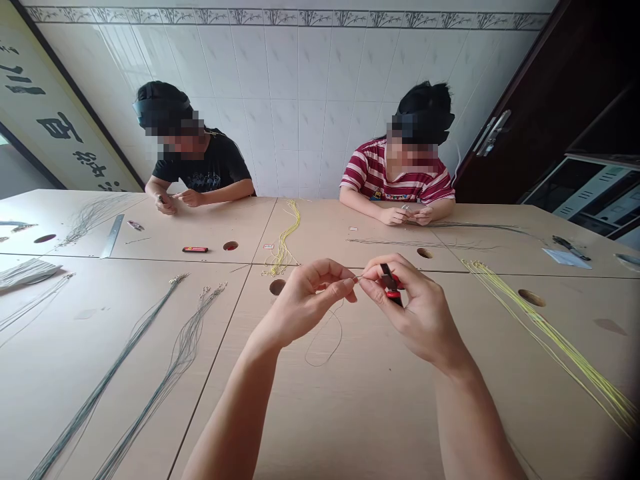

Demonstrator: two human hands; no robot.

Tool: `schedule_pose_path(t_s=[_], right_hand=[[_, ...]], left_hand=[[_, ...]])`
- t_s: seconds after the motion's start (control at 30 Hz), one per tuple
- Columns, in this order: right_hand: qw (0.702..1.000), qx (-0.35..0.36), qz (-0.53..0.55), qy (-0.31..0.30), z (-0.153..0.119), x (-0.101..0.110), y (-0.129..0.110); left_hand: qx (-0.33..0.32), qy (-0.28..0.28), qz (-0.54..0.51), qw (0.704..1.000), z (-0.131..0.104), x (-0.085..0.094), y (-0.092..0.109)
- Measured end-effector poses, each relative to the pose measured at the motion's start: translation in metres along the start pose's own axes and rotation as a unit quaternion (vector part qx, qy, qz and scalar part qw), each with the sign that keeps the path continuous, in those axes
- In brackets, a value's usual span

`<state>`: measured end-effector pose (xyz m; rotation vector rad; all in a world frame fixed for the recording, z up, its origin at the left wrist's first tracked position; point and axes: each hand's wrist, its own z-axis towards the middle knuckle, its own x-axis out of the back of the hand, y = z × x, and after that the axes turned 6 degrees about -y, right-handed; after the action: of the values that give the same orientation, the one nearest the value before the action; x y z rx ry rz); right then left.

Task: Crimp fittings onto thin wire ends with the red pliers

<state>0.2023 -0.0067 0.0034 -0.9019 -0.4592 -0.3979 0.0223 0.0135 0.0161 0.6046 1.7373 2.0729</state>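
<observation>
Near the middle of the view, my left hand (320, 293) pinches a thin dark cord (341, 330) between thumb and fingertips. The cord hangs in a loop below the fingers. My right hand (413, 303) meets it from the right, its thumb and forefinger closed on the cord's end. A small black and red tool (391, 285) is also tucked in the right hand. The fingertips of both hands nearly touch, and the small part between them is too tiny to make out.
Grey-green cord bundles (125, 353) lie left, yellow cords (545, 320) right and more yellow cords (286, 240) ahead. A ruler (113, 235), a red-black lighter (195, 250) and pliers (570, 247) lie farther off. Two people sit across the table (350, 413), which has round holes.
</observation>
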Motion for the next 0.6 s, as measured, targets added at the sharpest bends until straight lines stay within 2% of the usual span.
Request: schedule_pose_path(t_s=[0.47, 0.6], right_hand=[[1.0, 0.019, -0.018, 0.009, 0.0008, 0.0008, -0.0029], [0.999, 0.033, -0.01, 0.021, 0.0005, 0.0012, -0.002]], left_hand=[[-0.003, 0.001, 0.011, 1.0, -0.0001, 0.0, -0.0015], [0.017, -0.015, -0.031, 0.999, -0.0004, 0.0006, 0.0003]])
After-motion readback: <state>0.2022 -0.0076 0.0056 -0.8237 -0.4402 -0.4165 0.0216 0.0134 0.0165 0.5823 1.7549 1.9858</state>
